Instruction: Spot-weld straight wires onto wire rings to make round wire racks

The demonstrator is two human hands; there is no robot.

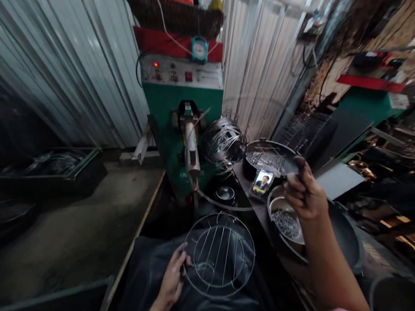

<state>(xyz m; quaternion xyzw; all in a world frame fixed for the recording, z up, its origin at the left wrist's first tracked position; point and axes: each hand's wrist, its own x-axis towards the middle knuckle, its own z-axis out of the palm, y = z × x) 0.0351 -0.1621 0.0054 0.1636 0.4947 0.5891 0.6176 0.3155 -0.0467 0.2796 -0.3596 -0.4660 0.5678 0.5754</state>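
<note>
My left hand [175,273] grips a round wire rack [219,255] by the left side of its outer ring. Straight parallel wires cross the rack's inner ring, and it lies tilted above the dark cloth over my lap. My right hand [307,191] is raised with its fingers curled, near a bowl of small metal pieces [285,223]; whatever it may hold cannot be made out. In front of me stands a green spot-welding machine [188,111], its electrode arm [192,156] pointing down towards the rack. A curved wire [224,205] passes below the electrode.
Shiny wire rings [226,140] are bundled beside the machine. A wide pan [271,145] holds wire parts, with a lit phone [263,181] at its front. To the left is a metal tray [76,171]. Another green machine [360,112] stands at the right, near a large dark basin [347,239].
</note>
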